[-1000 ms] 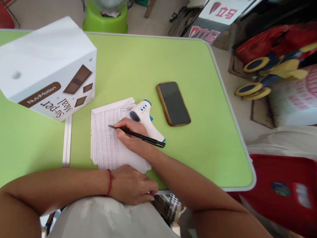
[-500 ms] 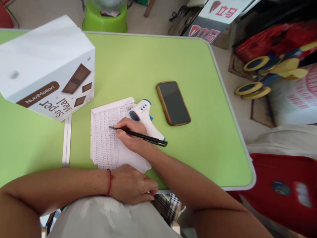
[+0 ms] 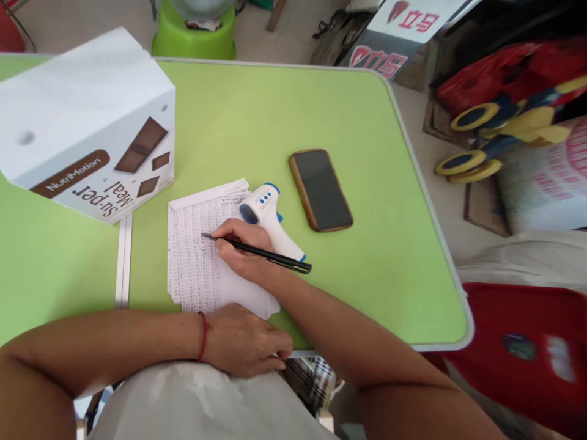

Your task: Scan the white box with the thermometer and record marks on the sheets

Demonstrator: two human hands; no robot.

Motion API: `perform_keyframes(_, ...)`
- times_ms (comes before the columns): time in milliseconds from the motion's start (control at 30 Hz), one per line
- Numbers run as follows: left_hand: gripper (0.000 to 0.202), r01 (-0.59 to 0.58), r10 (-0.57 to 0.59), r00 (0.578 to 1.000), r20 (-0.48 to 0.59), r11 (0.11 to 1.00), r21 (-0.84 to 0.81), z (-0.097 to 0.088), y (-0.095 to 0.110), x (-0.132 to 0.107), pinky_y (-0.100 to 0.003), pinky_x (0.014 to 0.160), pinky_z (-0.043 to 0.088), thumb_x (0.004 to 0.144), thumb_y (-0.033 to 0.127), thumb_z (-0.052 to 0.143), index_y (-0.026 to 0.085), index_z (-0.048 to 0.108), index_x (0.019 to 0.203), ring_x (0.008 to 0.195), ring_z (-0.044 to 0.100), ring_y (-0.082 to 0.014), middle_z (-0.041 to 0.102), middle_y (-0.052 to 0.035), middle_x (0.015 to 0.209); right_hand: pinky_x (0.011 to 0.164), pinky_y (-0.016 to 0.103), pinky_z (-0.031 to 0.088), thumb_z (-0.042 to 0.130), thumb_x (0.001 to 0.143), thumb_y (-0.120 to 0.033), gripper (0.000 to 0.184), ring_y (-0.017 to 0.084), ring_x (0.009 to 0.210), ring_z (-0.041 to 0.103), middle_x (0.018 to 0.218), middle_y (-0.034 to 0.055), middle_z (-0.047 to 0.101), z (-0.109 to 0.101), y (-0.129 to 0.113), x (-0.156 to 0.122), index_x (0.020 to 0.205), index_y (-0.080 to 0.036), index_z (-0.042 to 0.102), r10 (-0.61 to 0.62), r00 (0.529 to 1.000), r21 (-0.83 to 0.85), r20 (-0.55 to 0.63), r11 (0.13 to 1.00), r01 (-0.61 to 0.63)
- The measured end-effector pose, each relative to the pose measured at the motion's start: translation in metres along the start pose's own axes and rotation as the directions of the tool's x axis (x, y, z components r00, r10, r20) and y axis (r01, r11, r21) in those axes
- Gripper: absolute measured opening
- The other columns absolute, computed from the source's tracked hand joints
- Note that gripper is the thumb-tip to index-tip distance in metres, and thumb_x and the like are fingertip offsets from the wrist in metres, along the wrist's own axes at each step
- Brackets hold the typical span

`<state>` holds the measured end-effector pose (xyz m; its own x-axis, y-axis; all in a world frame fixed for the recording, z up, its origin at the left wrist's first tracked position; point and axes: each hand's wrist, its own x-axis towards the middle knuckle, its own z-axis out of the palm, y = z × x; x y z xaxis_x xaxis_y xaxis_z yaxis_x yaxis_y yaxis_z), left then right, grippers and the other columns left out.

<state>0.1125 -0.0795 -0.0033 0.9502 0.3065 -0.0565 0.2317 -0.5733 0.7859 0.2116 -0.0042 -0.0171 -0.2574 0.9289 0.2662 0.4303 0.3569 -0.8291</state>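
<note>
My right hand is closed around a black pen, whose tip touches a stack of white paper covered in rows of small writing. My left hand rests at the near edge of the green table, just below the paper, its fingers curled over the edge; a red string circles the wrist. A white and blue infrared thermometer lies on the paper's right side, right behind my right hand.
A dark phone in a brown case lies face up right of the thermometer. A big white NutriMotion box stands at the table's left. Bags, red items and yellow-blue rings crowd the floor at right. A green stool stands beyond the table.
The pen's back end has swung slightly rightward as my right hand writes; the tip stays at nearly the same spot. My left hand has not moved.
</note>
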Motion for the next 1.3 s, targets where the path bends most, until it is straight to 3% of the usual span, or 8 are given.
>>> perform_keyframes(233, 0.009, -0.005, 0.005, 1.000, -0.025, 1.000, 0.000, 0.0000, 0.0007, -0.0003, -0.028, 0.053, 0.040, 0.090, 0.025, 0.064, 0.016, 0.066, 0.093, 0.073, 0.068, -0.0167, 0.074, -0.0001, 0.084, 0.054, 0.022, 0.047, 0.054, 0.077, -0.014, 0.014, 0.010, 0.058, 0.059, 0.067, -0.0010, 0.068, 0.0005, -0.0027, 0.0004, 0.079, -0.019, 0.066, -0.050, 0.995, 0.045, 0.088, 0.998, 0.047)
perform_keyframes(800, 0.009, -0.020, 0.020, 0.998, -0.052, 1.000, 0.007, 0.0023, -0.0007, -0.0016, -0.029, 0.055, 0.043, 0.091, 0.027, 0.063, 0.018, 0.065, 0.092, 0.074, 0.069, -0.0154, 0.074, 0.0013, 0.085, 0.052, 0.021, 0.044, 0.052, 0.074, -0.012, 0.016, 0.009, 0.056, 0.057, 0.065, -0.0021, 0.067, 0.0008, -0.0011, 0.0000, 0.076, -0.020, 0.066, -0.050, 0.993, 0.010, 0.109, 0.999, 0.049)
perform_keyframes(967, 0.010, -0.015, 0.015, 0.999, -0.049, 1.000, 0.002, 0.0029, -0.0007, -0.0016, -0.028, 0.054, 0.042, 0.091, 0.027, 0.063, 0.017, 0.065, 0.092, 0.074, 0.069, -0.0159, 0.074, 0.0005, 0.084, 0.051, 0.022, 0.044, 0.054, 0.074, -0.014, 0.014, 0.010, 0.055, 0.057, 0.065, -0.0013, 0.068, 0.0008, -0.0021, 0.0006, 0.075, -0.020, 0.066, -0.002, 0.998, 0.005, 0.060, 1.000, 0.002)
perform_keyframes(1300, 0.009, -0.022, 0.021, 0.998, -0.055, 1.000, -0.013, 0.0037, -0.0013, -0.0012, -0.027, 0.053, 0.041, 0.090, 0.026, 0.063, 0.017, 0.064, 0.092, 0.072, 0.067, -0.0162, 0.073, -0.0005, 0.082, 0.053, 0.023, 0.045, 0.054, 0.074, -0.013, 0.013, 0.010, 0.055, 0.056, 0.064, -0.0018, 0.066, -0.0022, 0.0007, 0.0001, 0.076, -0.020, 0.065, -0.028, 0.993, 0.035, 0.112, 0.999, 0.024)
